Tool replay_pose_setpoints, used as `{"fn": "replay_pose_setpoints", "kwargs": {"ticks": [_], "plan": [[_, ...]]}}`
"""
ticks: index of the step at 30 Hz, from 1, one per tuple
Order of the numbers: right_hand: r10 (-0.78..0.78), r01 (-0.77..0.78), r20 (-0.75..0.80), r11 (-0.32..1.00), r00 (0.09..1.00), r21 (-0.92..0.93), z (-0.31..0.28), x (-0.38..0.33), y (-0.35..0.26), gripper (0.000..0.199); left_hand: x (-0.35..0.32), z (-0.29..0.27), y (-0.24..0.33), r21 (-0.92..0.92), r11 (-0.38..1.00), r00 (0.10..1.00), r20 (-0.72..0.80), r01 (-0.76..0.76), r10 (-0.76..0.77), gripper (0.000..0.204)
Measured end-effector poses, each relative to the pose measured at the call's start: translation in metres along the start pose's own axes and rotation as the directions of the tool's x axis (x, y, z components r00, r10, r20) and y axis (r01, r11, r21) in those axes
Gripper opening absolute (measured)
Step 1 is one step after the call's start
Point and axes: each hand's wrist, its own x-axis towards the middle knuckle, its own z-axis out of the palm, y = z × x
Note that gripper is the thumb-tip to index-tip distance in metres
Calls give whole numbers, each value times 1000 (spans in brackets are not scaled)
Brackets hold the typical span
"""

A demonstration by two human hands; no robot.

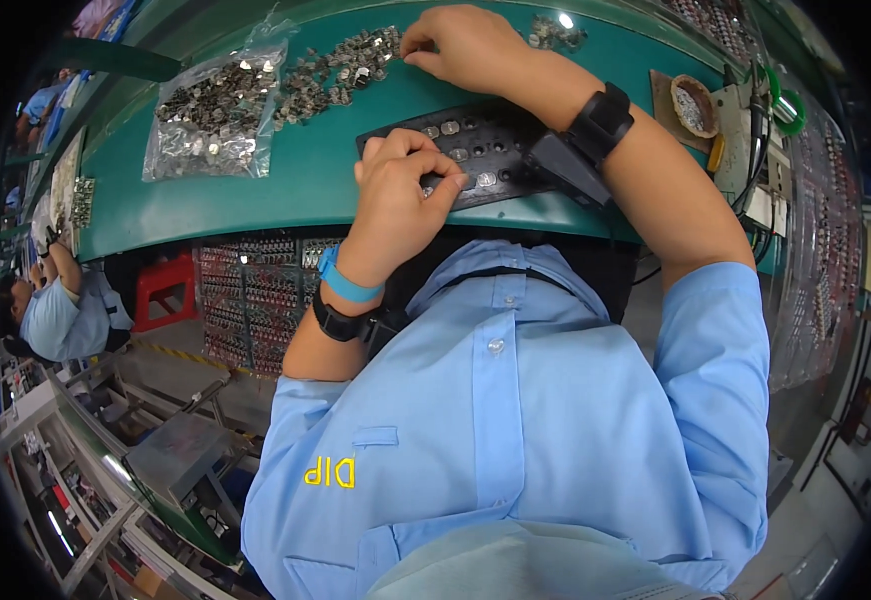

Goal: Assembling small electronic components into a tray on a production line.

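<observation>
Blue shirt (pixel 515 400) nearest cam, then left hand (pixel 400 190) curled nearly shut, fingertips pressing a small metal part into black fixture tray (pixel 500 150) at belt edge, w/ right hand (pixel 465 45) pinched shut on one piece from loose metal parts pile (pixel 335 70) beside clear parts bag (pixel 215 110), within reach.

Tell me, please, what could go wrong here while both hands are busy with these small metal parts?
1. The left hand presses a part into the black tray, which sits near the green table's edge; parts might drop off.
2. The right hand picks from a loose pile; pieces may scatter.
</observation>
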Motion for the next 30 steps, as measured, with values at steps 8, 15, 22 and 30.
{"fn": "replay_pose_setpoints", "kwargs": {"ticks": [8,15,22,30], "plan": [[25,-63,118,940,993,335,-15,-13,13,17,15,-9,3,132,989,987,151,-67,46,13],[-102,95,5,945,995,313,-26,-58,-8,14,20,-8,4,209,978,994,107,5,-28,30],[-122,98,99,970,988,223,-46,-134,-37,19,10,-51,-57,-147,977,948,-259,153,-187,27],[-201,150,233,964,952,222,-45,-80,-28,22,27,-72,-102,-209,905,872,-257,371,-417,20]]}}
